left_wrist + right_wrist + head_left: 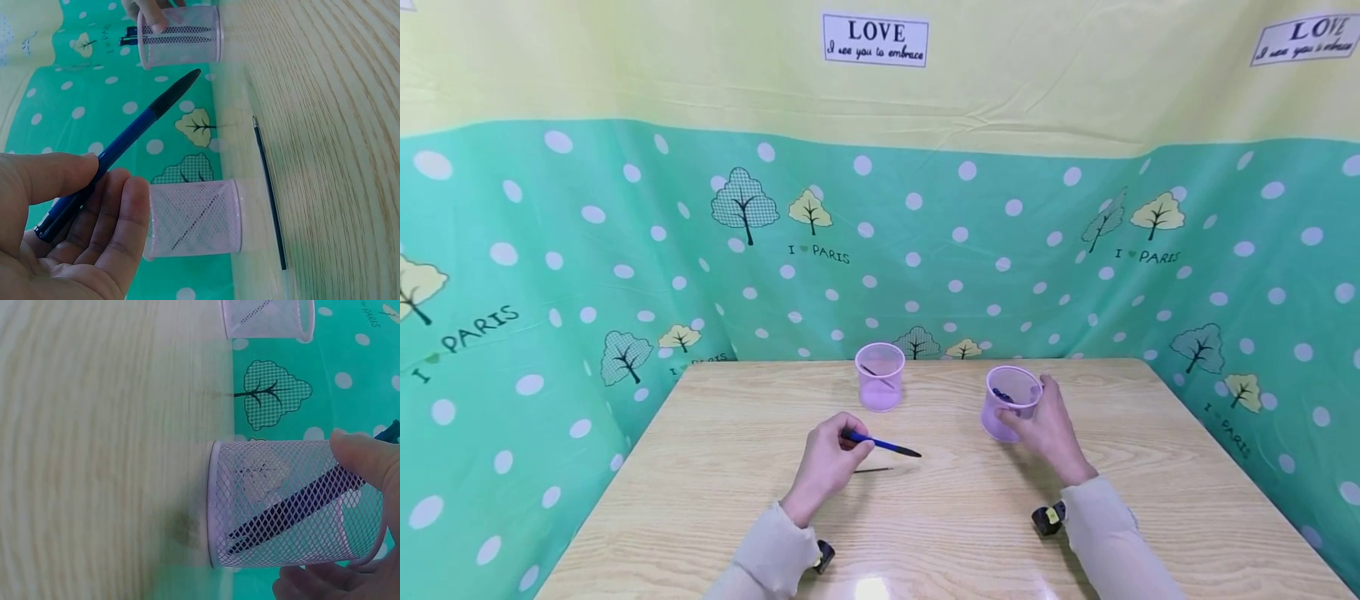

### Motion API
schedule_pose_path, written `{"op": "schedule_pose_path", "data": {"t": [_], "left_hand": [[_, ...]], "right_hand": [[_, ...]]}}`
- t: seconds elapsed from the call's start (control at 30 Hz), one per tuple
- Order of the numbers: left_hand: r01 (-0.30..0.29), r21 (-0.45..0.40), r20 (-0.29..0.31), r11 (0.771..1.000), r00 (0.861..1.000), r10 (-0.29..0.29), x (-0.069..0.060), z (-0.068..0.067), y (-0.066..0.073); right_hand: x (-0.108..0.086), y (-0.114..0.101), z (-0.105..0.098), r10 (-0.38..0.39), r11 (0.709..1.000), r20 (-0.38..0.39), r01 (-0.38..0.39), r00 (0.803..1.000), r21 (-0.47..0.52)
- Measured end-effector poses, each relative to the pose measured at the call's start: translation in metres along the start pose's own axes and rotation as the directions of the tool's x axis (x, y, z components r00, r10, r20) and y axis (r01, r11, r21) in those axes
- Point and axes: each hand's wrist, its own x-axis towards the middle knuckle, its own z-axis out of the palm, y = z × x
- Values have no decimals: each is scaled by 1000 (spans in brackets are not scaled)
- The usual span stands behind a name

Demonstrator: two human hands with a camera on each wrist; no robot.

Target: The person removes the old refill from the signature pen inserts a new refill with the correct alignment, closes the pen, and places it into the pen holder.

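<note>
My left hand [831, 458] pinches a blue pen [128, 134] with a black tip end between thumb and fingers, above the table. Beneath it a thin dark pen refill [270, 194] lies on the wood. My right hand [1047, 425] grips a pink mesh pen cup [294, 506] by its rim, thumb on the near side and fingers round the other. Dark pens [281, 515] lean inside that cup. Farther back and to the left stands a second pink mesh cup [880, 392], holding a thin dark stick like a refill [195, 222]; neither hand touches it.
The light wooden table [715, 500] ends at a green dotted curtain [820, 292] behind both cups. The curtain also hangs along the left and right sides. A black wrist camera [1048, 518] sits at the right sleeve.
</note>
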Motion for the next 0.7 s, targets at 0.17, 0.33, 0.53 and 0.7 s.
{"op": "schedule_pose_path", "data": {"t": [0.17, 0.33, 0.53, 0.7], "left_hand": [[6, -4, 0, 1000, 1000, -6, 0, 0, -1], [2, -4, -3, 1000, 1000, -2, -1, 0, -1], [-8, 10, -19, 1000, 1000, 8, -1, 0, 1], [-7, 1, -30, 1000, 1000, 7, 1, 1, 1]], "right_hand": [[4, 7, 4, -42, 993, 11, 41, 999, 108], [5, 12, 4, -4, 991, 47, -2, 999, 133], [5, 13, 3, 9, 989, 74, -20, 997, 146], [4, 13, 2, 20, 990, 81, -31, 997, 135]]}}
